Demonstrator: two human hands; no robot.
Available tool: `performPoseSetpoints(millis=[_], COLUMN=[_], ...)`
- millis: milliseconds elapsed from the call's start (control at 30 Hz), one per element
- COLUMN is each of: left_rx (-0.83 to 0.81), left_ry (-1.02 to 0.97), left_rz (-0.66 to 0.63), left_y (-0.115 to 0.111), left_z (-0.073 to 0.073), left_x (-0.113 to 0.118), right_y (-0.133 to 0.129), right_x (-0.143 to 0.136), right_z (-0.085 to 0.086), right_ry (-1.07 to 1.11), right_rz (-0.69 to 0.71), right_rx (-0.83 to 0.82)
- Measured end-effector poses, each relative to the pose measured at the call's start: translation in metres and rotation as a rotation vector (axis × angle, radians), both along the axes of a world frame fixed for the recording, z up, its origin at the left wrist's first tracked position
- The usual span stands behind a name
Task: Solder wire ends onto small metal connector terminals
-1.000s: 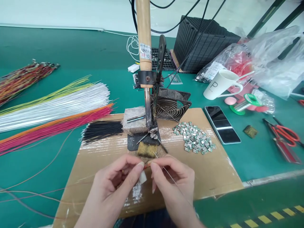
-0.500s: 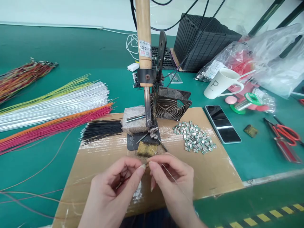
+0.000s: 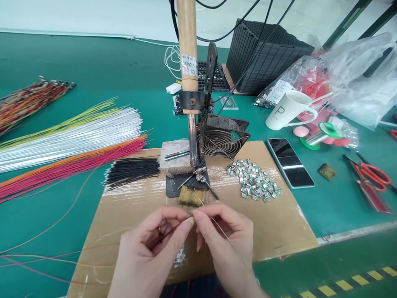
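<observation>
My left hand (image 3: 155, 246) is closed in a pinch on thin red wires (image 3: 170, 234), whose strands trail out to the left. My right hand (image 3: 228, 238) is closed too, with a thin silvery solder wire (image 3: 221, 228) running through it. Both sets of fingertips meet just in front of the yellow sponge (image 3: 191, 195); whatever lies between them is too small to make out. Above the sponge a soldering iron (image 3: 189, 74) is clamped upright, tip down, by a blob of solder (image 3: 201, 174).
Small metal connectors (image 3: 256, 180) lie piled on the cardboard (image 3: 285, 223). Black wires (image 3: 133, 170) and colored wire bundles (image 3: 77, 138) are at left. A fan (image 3: 225, 136) stands behind; a phone (image 3: 290, 162), mug (image 3: 291, 109), solder spool (image 3: 321, 135) and pliers (image 3: 370, 176) are at right.
My left fingertips have shifted slightly right, against the right fingertips. The red wires in my left hand show more clearly. The right hand has barely moved.
</observation>
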State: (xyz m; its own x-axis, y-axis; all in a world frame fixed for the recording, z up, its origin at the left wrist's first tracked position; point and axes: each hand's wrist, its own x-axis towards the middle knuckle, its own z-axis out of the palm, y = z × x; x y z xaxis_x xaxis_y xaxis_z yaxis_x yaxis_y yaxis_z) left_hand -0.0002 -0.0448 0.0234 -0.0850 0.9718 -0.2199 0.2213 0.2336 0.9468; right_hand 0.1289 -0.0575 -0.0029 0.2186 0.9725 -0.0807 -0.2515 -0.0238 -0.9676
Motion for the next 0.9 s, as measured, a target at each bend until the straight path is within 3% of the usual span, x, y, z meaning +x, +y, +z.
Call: performPoseSetpoints(millis=[133, 267, 433, 533, 900], left_rx=[0.006, -0.056, -0.098, -0.1, -0.139], left_ry=[-0.079, -0.167, -0.205, -0.212, -0.291], left_rz=[-0.082, -0.026, -0.013, -0.012, 0.038], left_y=[-0.0001, 0.0012, 0.0017, 0.0004, 0.0005], left_z=[-0.0029, -0.0071, -0.0099, -0.0099, -0.0097], left_x=[-0.0026, -0.0061, -0.0077, -0.0077, -0.0042], right_y=[-0.002, -0.0056, -0.005, -0.0026, 0.0023], right_x=[0.0006, 0.0051, 0.0082, 0.0073, 0.0055], right_z=[-0.004, -0.0068, -0.0048, -0.0046, -0.0028], right_ry=[-0.036, -0.132, -0.409, -0.474, -0.545], right_rz=[0.009, -0.01, -0.085, -0.091, -0.113], right_rx=[0.02, 0.082, 0.39, 0.491, 0.578])
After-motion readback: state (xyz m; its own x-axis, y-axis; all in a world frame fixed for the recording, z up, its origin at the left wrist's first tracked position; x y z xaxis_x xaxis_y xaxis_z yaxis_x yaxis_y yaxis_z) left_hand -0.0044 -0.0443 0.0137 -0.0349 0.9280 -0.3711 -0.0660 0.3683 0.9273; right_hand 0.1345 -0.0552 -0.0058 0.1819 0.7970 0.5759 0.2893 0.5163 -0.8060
